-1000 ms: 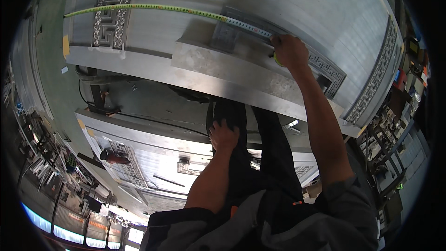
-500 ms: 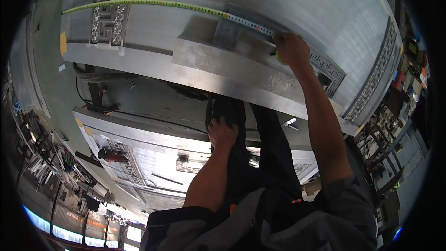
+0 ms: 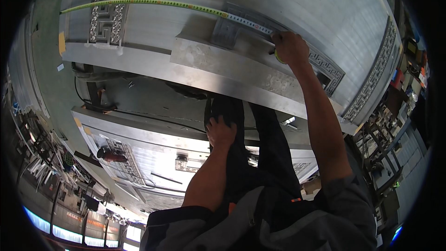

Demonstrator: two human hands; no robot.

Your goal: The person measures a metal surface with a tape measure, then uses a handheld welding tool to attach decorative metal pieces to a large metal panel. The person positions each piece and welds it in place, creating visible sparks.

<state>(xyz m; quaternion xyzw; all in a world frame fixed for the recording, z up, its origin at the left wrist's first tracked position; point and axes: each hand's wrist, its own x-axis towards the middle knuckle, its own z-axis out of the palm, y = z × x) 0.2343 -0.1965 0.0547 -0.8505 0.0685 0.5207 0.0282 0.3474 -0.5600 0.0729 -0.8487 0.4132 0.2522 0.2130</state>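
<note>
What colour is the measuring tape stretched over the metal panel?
Yellow-green measuring tape, clearest in the head view.

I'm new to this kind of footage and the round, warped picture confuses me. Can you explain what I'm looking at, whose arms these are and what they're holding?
There is no machine here: a person wears a wide fisheye camera on the head, looking down, so straight edges bend near the rim. The two bare forearms coming in from the bottom are that person's own.

The right hand reaches out onto a large silver metal panel with ornamental key-pattern borders. It grips the case of a yellow tape measure, whose blade stretches left across the panel to its far edge. A flat grey metal bar lies along the panel's near side.

The left hand holds nothing; it rests on the person's dark trouser leg. Below, a second patterned panel lies lower down, with a black cable running in the gap between the two.
</note>
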